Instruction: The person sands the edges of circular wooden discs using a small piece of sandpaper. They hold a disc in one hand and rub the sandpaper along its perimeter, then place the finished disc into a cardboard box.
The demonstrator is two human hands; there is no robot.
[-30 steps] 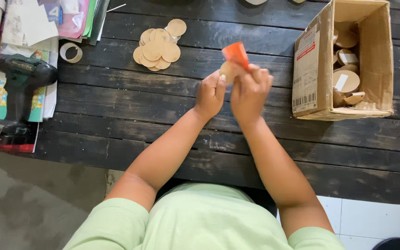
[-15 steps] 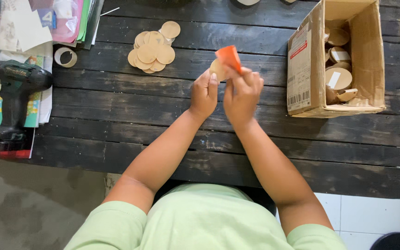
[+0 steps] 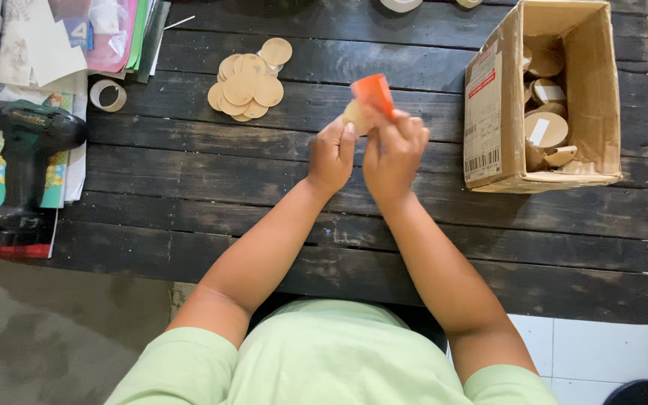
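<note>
Nearest you, both your forearms reach out over the dark plank wooden table (image 3: 189, 172) and meet above its middle. Your left hand (image 3: 331, 154) has its fingers curled closed around a small pale round wooden disc (image 3: 355, 116), pinching it from the left, and your right hand (image 3: 393, 150) is closed on a folded piece of orange sandpaper (image 3: 373, 94), pressed against the disc's edge. Disc and paper sit just above your knuckles, clear of the table top. This looks like the sanding step; the next stroke seems to call for a firm left-hand pinch while you turn a fresh bit of rim toward the paper. Beyond your hands to the left lies a loose pile of flat round wooden discs (image 3: 247, 84); to the right stands an open brown cardboard box (image 3: 489, 112) holding more round pieces.
</note>
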